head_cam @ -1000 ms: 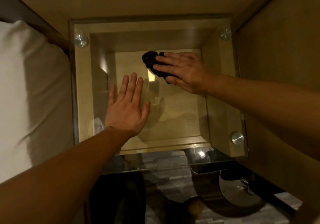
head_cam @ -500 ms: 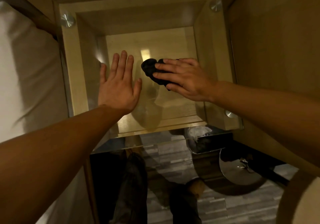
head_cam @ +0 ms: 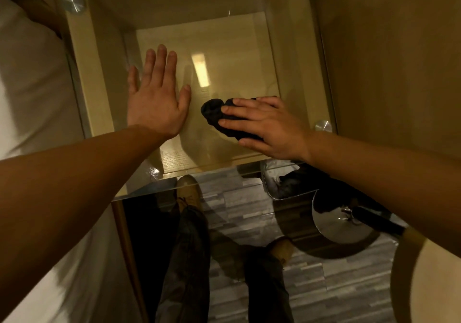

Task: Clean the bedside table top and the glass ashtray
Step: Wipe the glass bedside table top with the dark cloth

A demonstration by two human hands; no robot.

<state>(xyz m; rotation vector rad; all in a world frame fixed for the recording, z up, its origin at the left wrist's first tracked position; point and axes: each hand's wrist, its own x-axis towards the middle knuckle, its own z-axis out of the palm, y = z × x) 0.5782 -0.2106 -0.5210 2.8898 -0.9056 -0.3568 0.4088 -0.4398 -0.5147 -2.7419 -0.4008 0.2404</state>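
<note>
The bedside table has a clear glass top (head_cam: 232,38) held by round metal studs over a pale wooden box frame. My left hand (head_cam: 157,98) lies flat on the glass, fingers straight and pointing away from me. My right hand (head_cam: 264,125) presses a bunched black cloth (head_cam: 214,110) onto the glass near the front right, with straight fingers laid over the cloth. No ashtray is in view.
A white bed (head_cam: 27,78) borders the table on the left, and a wooden wall panel (head_cam: 389,56) stands on the right. Below the front glass edge are a shiny round metal base (head_cam: 341,225), grey plank flooring (head_cam: 349,287) and my legs and shoes.
My right hand has drawn the black cloth over the glass toward me, from the back to the front right. My left hand stays flat on the glass. The camera has tilted down.
</note>
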